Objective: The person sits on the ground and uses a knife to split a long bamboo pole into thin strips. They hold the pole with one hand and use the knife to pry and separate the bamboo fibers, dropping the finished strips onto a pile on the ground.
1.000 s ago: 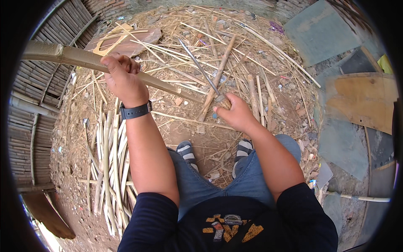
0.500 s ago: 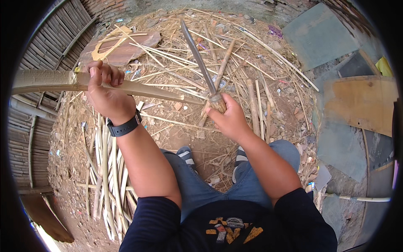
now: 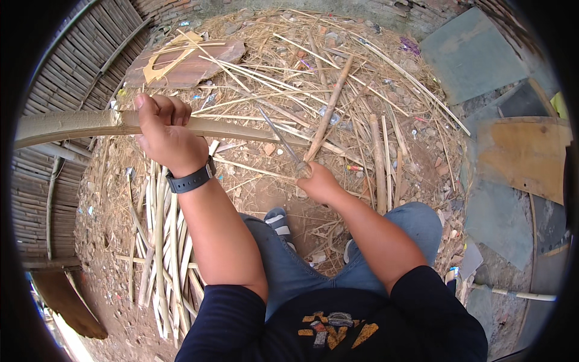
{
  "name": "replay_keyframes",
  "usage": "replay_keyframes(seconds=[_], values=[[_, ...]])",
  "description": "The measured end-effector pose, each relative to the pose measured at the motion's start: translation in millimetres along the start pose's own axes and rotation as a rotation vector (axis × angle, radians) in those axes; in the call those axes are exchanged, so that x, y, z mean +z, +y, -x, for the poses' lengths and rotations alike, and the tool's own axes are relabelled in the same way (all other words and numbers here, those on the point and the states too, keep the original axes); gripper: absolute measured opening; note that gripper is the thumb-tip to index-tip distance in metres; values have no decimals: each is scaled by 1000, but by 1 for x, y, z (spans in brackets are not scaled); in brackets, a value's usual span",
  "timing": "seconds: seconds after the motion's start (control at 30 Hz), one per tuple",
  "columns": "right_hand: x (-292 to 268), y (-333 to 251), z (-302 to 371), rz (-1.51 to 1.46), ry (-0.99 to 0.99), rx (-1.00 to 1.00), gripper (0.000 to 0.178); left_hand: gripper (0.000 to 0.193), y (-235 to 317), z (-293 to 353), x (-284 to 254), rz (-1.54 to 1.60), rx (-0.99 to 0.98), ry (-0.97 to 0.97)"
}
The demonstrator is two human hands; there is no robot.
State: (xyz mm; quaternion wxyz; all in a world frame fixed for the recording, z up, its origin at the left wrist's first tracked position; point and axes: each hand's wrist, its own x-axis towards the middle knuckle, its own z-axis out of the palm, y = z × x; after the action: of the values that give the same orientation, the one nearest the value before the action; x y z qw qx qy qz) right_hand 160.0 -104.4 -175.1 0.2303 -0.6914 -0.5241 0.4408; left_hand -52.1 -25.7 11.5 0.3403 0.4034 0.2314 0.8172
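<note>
A long split bamboo piece [image 3: 72, 125] extends from the left edge toward the middle of the view. My left hand [image 3: 175, 136], with a black watch [image 3: 193, 180] on its wrist, is closed around it from above. In my right hand [image 3: 324, 183] is a machete [image 3: 280, 137], its handle mostly covered by my fingers. The narrow blade tilts up and to the left, appearing to cross the thin far end of the bamboo. Whether blade and bamboo touch, I cannot tell.
Bamboo strips [image 3: 160, 241] are piled at the left of my legs. More slats and a round stick [image 3: 332, 105] litter the ground ahead. A brown board [image 3: 232, 53] lies far left, beside a bamboo-slat wall [image 3: 60, 78]. Grey sheets [image 3: 473, 55] and a tan panel [image 3: 525, 157] stand at right.
The machete blade has swung down and leftward, from nearly upright to lying lower over the bamboo. My right hand has dropped nearer my body. My left hand keeps its hold.
</note>
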Motion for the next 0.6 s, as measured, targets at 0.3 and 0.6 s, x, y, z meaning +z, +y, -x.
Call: replay_keyframes(seconds=[0.3,0.6], values=[[-28,-44,33,-263,257,-373,44,28,19,9,16,22,6,-175],[6,17,-8,108,-6,-57,47,37,7,2,9,-66,46,-7]])
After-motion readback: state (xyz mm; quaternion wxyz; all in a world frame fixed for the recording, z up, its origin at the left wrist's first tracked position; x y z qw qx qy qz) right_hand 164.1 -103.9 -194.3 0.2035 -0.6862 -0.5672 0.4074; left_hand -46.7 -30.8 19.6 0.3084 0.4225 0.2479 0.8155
